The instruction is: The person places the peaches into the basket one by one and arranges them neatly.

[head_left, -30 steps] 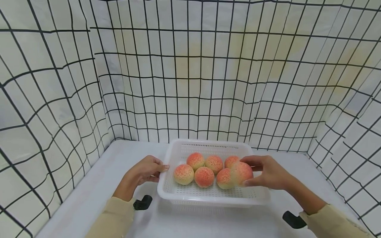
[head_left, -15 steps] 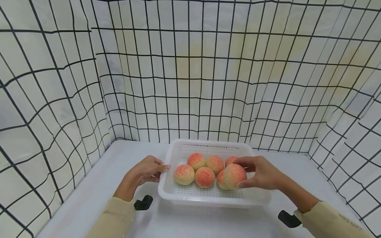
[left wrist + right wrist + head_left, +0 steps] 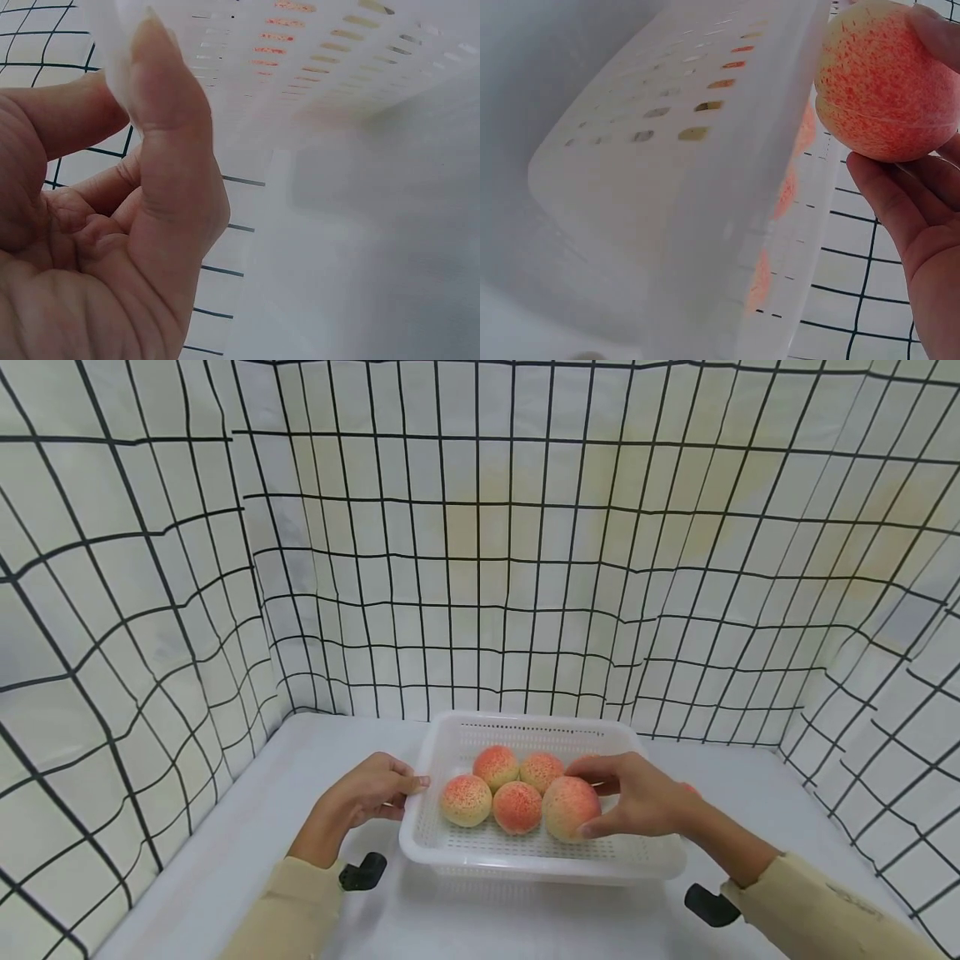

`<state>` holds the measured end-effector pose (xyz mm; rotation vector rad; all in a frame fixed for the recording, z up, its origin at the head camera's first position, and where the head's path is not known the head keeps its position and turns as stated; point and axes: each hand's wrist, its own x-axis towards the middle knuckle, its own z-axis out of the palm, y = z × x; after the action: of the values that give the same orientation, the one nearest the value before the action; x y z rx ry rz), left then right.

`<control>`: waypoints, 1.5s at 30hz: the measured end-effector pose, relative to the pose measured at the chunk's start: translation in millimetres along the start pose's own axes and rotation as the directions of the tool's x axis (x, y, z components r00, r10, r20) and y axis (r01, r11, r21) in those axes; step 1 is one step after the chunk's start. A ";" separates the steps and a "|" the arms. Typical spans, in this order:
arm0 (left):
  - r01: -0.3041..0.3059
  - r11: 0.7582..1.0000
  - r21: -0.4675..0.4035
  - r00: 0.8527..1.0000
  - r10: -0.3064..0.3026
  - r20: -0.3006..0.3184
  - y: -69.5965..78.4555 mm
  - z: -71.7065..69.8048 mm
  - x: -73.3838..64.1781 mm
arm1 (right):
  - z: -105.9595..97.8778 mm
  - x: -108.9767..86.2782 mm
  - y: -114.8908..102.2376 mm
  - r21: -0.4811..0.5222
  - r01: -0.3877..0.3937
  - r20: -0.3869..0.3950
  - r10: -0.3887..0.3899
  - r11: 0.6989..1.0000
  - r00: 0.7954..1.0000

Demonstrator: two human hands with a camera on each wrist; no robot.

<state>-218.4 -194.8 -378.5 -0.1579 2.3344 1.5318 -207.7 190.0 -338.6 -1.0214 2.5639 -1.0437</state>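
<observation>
A white perforated plastic basket (image 3: pixel 525 860) stands on the table, holding several red-and-yellow peaches (image 3: pixel 517 807). At its left rim my left hand (image 3: pixel 372 789) pinches the edge between thumb and fingers; the left wrist view shows the thumb (image 3: pixel 169 97) against the basket wall. Over the right half of the basket my right hand (image 3: pixel 637 793) grips one peach (image 3: pixel 570 810) between thumb and fingers. In the right wrist view that peach (image 3: pixel 889 82) appears above the basket rim. The right hand and its peach hide the peaches beneath and behind them.
Black wire mesh (image 3: pixel 510 568) backed with white sheeting encloses the table (image 3: pixel 315 735) at the back and both sides. A reddish patch (image 3: pixel 690 789) peeks from behind the right wrist. A black device is strapped below each sleeve cuff.
My right hand has moved left over the basket, carrying the peach with it and covering the peaches on the right. My left hand stays on the rim.
</observation>
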 end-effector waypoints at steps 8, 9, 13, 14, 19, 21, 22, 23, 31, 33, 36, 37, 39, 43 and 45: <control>0.004 1.000 -0.001 1.000 -0.004 -0.006 0.8 1.3 -1.0 | 3.7 9.5 -6.8 0.006 0.004 0.030 -0.004 1.000 1.000; 0.005 1.000 -0.001 1.000 -0.005 -0.006 0.8 1.5 -1.0 | 4.0 10.4 -7.5 0.009 0.006 0.035 -0.006 1.000 0.999; 0.009 1.000 -0.006 1.000 -0.009 -0.005 1.0 2.4 -0.8 | 5.5 14.1 -10.1 0.020 0.027 0.047 -0.028 0.999 0.998; 0.009 1.000 -0.007 1.000 -0.009 -0.005 1.1 2.5 -0.8 | 5.9 15.1 -10.8 0.025 0.029 0.050 -0.030 0.999 0.998; 0.012 1.000 -0.006 1.000 -0.012 -0.008 2.0 2.4 -1.1 | 7.8 20.1 -15.0 0.024 0.044 0.065 -0.046 0.999 0.997; 0.012 1.000 -0.005 1.000 -0.012 -0.008 2.2 2.1 -1.2 | 8.5 22.4 -17.3 0.022 0.044 0.072 -0.046 0.999 0.996; 0.012 1.000 -0.005 1.000 -0.012 -0.008 2.1 1.9 -1.3 | 8.8 23.8 -18.6 0.020 0.049 0.079 -0.050 0.999 0.996; 0.012 1.000 -0.005 1.000 -0.012 -0.007 2.2 1.7 -1.4 | 9.3 25.1 -19.9 0.018 0.054 0.084 -0.055 0.998 0.995; 0.012 1.000 -0.009 1.000 -0.012 -0.003 -0.3 1.3 -1.4 | 15.0 38.6 -27.9 0.019 0.075 0.126 -0.077 0.997 0.989; 0.010 1.000 -0.009 1.000 -0.010 -0.002 -1.0 1.3 -1.3 | 17.0 42.2 -29.0 0.022 0.073 0.134 -0.076 0.997 0.988; 0.006 1.000 -0.006 1.000 -0.006 -0.002 -1.2 1.0 -1.4 | 21.0 48.0 -30.9 0.031 0.069 0.148 -0.073 0.997 0.986; 0.005 1.000 -0.005 1.000 -0.005 -0.003 -1.1 0.8 -1.6 | 22.4 50.2 -31.4 0.036 0.069 0.155 -0.074 0.997 0.985; 0.005 1.000 -0.004 1.000 -0.005 -0.005 -0.8 0.5 -1.7 | 25.2 54.4 -32.9 0.049 0.068 0.170 -0.076 0.996 0.982; 0.011 1.000 0.003 1.000 -0.011 -0.007 0.1 0.7 -0.9 | 29.3 62.6 -35.9 0.064 0.069 0.194 -0.080 0.996 0.978; 0.018 1.000 0.006 1.000 -0.018 -0.010 0.8 0.9 -0.4 | 31.2 66.8 -36.6 0.062 0.070 0.200 -0.081 0.996 0.976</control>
<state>-218.1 -193.7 -378.0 -0.1846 2.3390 1.5187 -225.3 109.9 -331.5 -1.1556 2.3389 -0.9676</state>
